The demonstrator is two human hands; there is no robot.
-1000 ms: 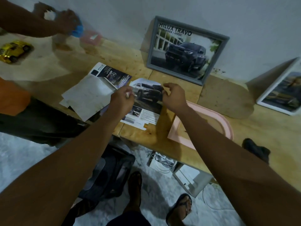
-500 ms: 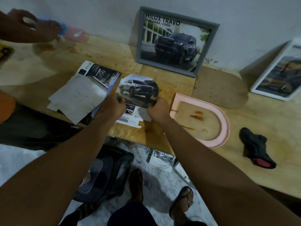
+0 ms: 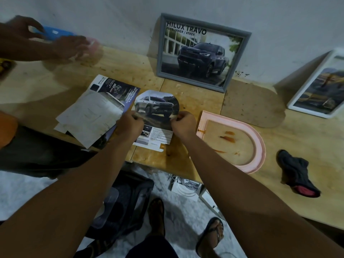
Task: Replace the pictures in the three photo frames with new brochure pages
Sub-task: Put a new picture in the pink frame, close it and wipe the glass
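Both ours: left hand (image 3: 129,125), right hand (image 3: 183,125) pinch arch-cut paper car page (image 3: 156,107), desk (image 3: 176,161) front edge, likely for pink arched frame (image 3: 260,146).

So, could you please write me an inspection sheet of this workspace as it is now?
Surface: wooden table, stained in places.
Job's things: page with a rounded top, held at the table; pink frame lying flat, no picture; grey frame and white frame lean on the wall, pictures in.
Clutter: loose papers, black cloth.
Grippers: left hand and right hand pinch the page's sides.
Cables: nothing seen.
Surroundings: white wall; another person's hands, blurred; sandalled feet below.
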